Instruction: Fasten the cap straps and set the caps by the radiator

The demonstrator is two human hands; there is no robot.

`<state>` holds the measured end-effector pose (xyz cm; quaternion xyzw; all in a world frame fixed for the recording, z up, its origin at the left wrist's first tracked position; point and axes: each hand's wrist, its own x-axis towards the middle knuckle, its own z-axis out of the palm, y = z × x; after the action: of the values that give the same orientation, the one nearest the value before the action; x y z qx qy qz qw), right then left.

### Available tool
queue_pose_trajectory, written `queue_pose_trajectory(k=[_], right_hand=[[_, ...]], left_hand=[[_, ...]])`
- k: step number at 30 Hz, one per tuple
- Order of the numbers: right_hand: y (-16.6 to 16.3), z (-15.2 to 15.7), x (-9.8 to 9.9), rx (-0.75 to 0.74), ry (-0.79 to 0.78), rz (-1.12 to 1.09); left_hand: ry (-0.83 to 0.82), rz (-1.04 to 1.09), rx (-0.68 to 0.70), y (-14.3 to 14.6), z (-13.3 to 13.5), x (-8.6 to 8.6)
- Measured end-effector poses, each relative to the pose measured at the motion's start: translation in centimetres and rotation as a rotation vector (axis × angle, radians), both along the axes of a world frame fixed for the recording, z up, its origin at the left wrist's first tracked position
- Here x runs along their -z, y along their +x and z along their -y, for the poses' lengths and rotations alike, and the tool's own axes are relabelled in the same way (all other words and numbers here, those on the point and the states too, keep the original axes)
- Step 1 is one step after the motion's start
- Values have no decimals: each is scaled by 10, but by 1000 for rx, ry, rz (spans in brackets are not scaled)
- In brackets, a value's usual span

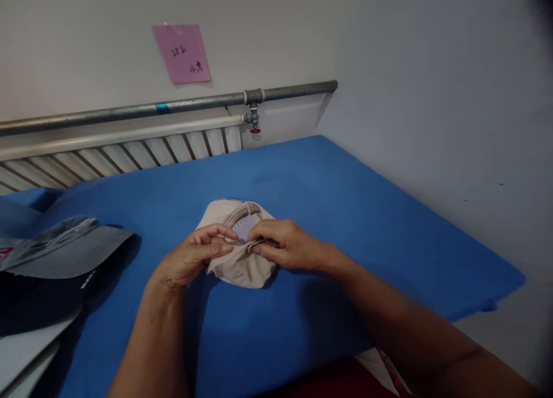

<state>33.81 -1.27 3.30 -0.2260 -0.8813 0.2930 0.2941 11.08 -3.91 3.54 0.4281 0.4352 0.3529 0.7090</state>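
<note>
A beige cap [246,274] lies in the middle of the blue table, its inside and sweatband partly turned up toward me. My left hand [194,251] grips the cap's left edge between thumb and fingers. From the right, my right hand [289,245] pinches the fabric at the rim, with the fingertips partly hidden in the folds. Part of the opening shows between my hands, with a pale patch inside it.
Several stacked caps, a grey cap [86,248] on top, lie at the left of the blue table [345,213]. Behind are a white radiator [173,147], a metal pipe [207,102] and a red-handled valve [254,131]. A pink note [184,55] hangs on the wall.
</note>
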Motion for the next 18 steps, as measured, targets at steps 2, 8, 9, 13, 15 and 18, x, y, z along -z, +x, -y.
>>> queue_pose_trajectory(k=[2,8,9,13,15,18], right_hand=[[0,0,1,7,-3,-10],[-3,2,2,-17,-4,-40],[-4,2,3,-26,-5,-47],[-4,1,4,-47,25,-55],[-3,1,4,-46,31,-60],[-1,0,3,-29,-10,-58]], left_hand=[[-3,-9,8,0,1,1],[-17,-33,-18,2,0,2],[-14,-41,-29,2,0,2],[-7,-96,-80,3,0,3],[5,-133,-88,2,0,3],[88,-252,-58,3,1,1]])
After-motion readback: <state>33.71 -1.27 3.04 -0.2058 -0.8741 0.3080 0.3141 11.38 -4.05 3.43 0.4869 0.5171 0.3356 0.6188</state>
